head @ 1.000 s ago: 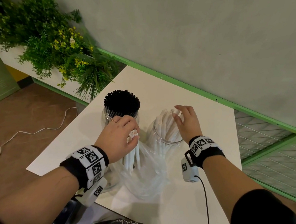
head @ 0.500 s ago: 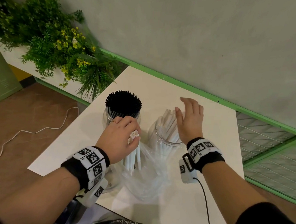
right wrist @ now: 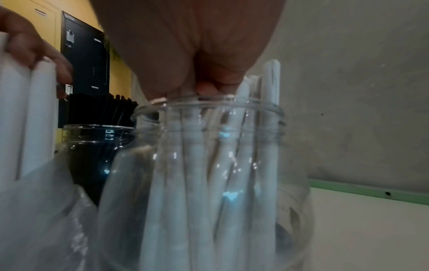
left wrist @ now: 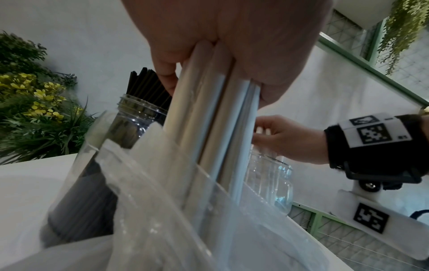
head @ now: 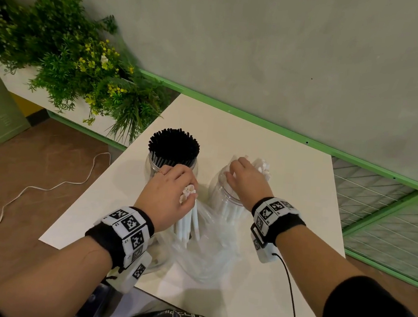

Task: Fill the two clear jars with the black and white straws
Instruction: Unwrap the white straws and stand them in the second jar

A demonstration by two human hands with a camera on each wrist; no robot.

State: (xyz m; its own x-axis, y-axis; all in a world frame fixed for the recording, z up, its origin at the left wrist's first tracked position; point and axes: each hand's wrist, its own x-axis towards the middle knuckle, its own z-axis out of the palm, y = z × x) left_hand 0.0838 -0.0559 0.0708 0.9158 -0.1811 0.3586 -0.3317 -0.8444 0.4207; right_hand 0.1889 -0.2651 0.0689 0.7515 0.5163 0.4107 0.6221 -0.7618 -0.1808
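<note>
On the white table (head: 295, 182) stand two clear jars. The left jar (head: 151, 164) is packed with black straws (head: 173, 146). The right jar (head: 220, 203) holds several white straws (right wrist: 197, 174), some leaning out at its far rim. My right hand (head: 246, 182) sits over that jar's mouth, fingers curled down onto the straw tops. My left hand (head: 171, 193) grips a bundle of white straws (head: 189, 219) upright, their lower ends inside a clear plastic bag (head: 209, 253) in front of the jars. In the left wrist view the bundle (left wrist: 209, 119) runs down from my fist.
A planter of green foliage with yellow flowers (head: 72, 55) borders the table's left corner. A green rail (head: 257, 122) runs along the wall behind, with wire mesh (head: 376, 212) to the right. A white cable (head: 46, 188) lies on the floor at left.
My right hand lifted open off the white straws, then came back down over the right jar's mouth. My left hand has kept holding its bundle in place.
</note>
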